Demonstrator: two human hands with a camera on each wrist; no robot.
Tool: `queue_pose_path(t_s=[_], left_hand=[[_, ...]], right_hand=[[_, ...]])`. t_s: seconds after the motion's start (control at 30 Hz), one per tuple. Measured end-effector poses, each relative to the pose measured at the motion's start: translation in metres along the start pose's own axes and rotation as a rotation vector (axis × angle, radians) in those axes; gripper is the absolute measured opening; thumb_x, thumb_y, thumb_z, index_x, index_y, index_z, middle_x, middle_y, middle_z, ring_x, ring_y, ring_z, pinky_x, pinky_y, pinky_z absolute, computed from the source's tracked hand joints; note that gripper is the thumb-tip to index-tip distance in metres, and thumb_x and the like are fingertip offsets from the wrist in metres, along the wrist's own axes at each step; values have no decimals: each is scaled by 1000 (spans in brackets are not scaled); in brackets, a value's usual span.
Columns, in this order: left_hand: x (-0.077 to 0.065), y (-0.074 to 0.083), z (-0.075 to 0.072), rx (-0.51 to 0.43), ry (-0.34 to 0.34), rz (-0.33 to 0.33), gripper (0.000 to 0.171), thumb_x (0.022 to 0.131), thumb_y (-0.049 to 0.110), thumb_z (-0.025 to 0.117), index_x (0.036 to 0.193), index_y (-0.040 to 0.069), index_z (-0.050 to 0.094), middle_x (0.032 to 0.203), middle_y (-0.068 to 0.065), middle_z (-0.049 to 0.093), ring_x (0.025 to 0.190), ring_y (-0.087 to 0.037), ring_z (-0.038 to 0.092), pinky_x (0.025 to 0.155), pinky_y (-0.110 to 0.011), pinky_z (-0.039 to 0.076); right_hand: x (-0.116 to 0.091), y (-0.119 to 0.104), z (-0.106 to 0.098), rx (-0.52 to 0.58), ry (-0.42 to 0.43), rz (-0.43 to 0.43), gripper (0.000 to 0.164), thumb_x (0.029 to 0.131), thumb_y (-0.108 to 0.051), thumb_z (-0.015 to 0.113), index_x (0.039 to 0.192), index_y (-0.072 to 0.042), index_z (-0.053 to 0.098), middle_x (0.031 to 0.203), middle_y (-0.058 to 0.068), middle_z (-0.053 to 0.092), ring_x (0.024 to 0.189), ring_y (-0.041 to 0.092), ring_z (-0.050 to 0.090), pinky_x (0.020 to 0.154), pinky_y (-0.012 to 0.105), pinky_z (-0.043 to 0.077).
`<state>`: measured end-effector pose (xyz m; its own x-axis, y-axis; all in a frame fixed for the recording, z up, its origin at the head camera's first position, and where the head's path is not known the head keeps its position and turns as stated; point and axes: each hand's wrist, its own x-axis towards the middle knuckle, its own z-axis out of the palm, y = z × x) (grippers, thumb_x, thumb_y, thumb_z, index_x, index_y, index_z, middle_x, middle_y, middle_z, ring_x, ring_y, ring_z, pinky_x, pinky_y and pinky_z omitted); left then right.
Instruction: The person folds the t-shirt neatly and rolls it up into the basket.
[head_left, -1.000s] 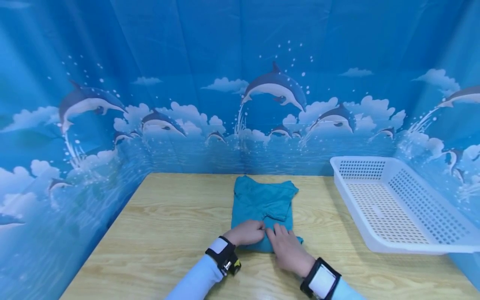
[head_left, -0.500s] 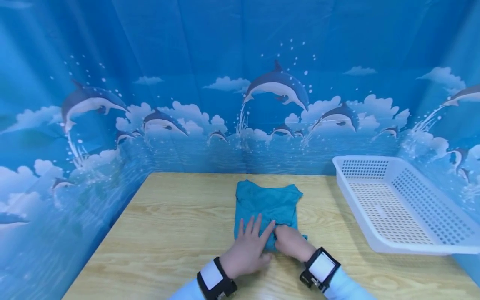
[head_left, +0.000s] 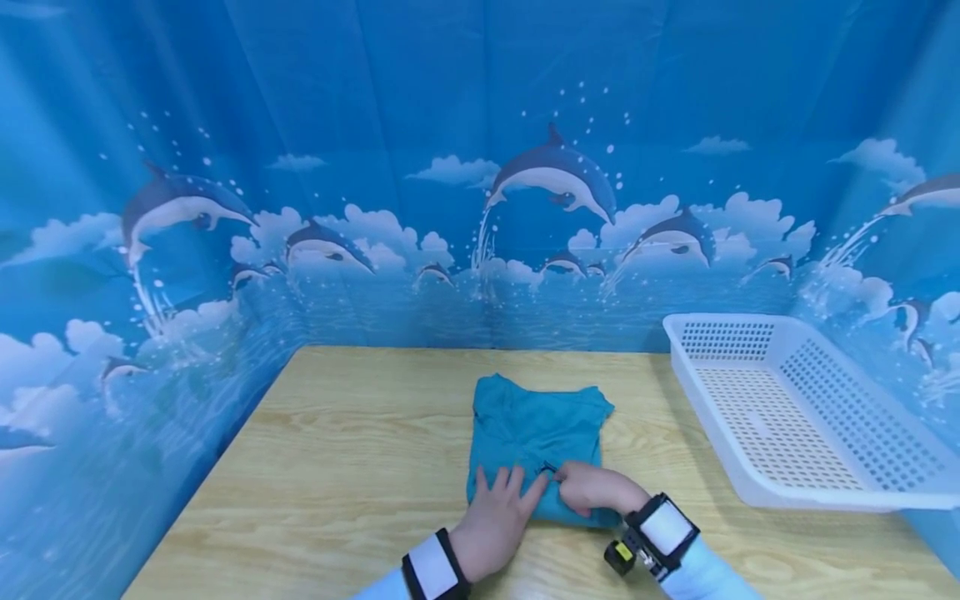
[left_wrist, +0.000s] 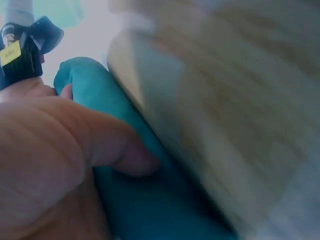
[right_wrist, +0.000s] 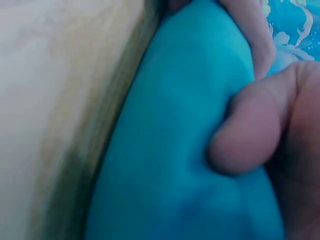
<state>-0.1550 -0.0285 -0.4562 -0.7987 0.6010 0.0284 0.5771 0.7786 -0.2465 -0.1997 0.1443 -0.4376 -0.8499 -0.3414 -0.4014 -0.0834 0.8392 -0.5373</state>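
Note:
A teal garment (head_left: 532,417), folded into a rough square, lies on the wooden table with its far edge dipping between two raised corners. My left hand (head_left: 491,521) rests on its near left part, fingers spread and fairly straight; in the left wrist view the thumb (left_wrist: 132,157) lies along the cloth's near edge. To its right, my right hand (head_left: 600,487) has curled fingers pinching the fabric beside a small dark crease (head_left: 548,467). The right wrist view shows that thumb (right_wrist: 247,135) pressing into the teal cloth. The right fingertips are largely hidden.
On the right of the wooden table (head_left: 360,433) stands a white perforated plastic basket (head_left: 708,417). A blue dolphin-print curtain (head_left: 390,275) hangs behind the table and along both sides. Each wrist wears a black strap with a device.
The left hand has gone from pinching the cloth to lying spread on it. The right hand's fingers, extended before, have curled onto the fabric. The garment's far edge has come nearer.

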Motion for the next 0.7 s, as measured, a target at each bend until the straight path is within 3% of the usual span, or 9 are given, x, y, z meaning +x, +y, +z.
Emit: queue_pose_path(t_s=[0.03,0.13,0.2,0.27,0.3,0.4,0.5,0.6,0.7], left_hand=[[1,0,1,-4,5,2,57,91,21,61,141,25,34,120,-6,50,108,-24,52,83,-53,51],[6,1,2,9,8,3,48,89,23,62,132,24,39,107,-5,51,99,-22,53,75,-48,54],[10,1,1,9,-2,0,43,89,25,63,127,23,41,104,-4,52,95,-21,55,71,-46,54],[15,0,0,-14,-24,-4,37,89,26,63,122,23,44,101,-4,54,91,-20,56,67,-42,55],[18,-2,-1,-37,-41,-6,36,88,26,64,119,23,45,100,-4,56,90,-19,57,66,-41,55],[29,-8,-4,-189,-113,-15,36,85,23,68,117,23,52,101,-4,61,90,-20,60,66,-39,54],[41,-17,-5,-369,-201,-36,35,83,17,69,115,22,57,88,1,62,77,-15,58,60,-31,49],[52,-24,-6,-499,-275,-61,41,85,12,62,124,22,59,77,2,59,61,-13,52,52,-27,43],[62,-32,-7,-584,-360,-91,50,87,8,55,134,25,55,95,4,66,69,-12,56,59,-27,46]], right_hand=[[-3,0,1,8,22,-1,54,66,6,47,119,8,60,103,15,64,55,17,46,47,27,40],[-12,-2,6,-39,118,-38,48,72,2,50,119,8,59,112,21,61,83,28,59,70,44,51],[-19,-4,9,-133,207,-95,42,76,-2,54,117,7,60,115,23,59,102,34,57,85,56,46],[-26,-8,11,-226,277,-131,41,80,-7,59,119,5,59,112,20,57,99,33,55,80,55,45],[-31,-10,11,-268,305,-141,45,81,-10,62,123,4,57,118,21,55,105,35,54,85,59,43],[-43,-15,9,-318,340,-134,57,82,-22,71,131,-2,51,129,22,48,115,41,49,89,69,35],[-53,-18,9,-329,362,-119,81,77,-35,77,143,-8,39,149,29,27,132,53,30,95,80,17],[-55,-19,14,-370,391,-122,101,70,-48,79,151,-18,26,157,23,4,138,54,13,97,80,7],[-53,-19,21,-413,409,-128,110,66,-50,81,153,-25,18,159,16,-10,140,52,5,100,78,-1]])
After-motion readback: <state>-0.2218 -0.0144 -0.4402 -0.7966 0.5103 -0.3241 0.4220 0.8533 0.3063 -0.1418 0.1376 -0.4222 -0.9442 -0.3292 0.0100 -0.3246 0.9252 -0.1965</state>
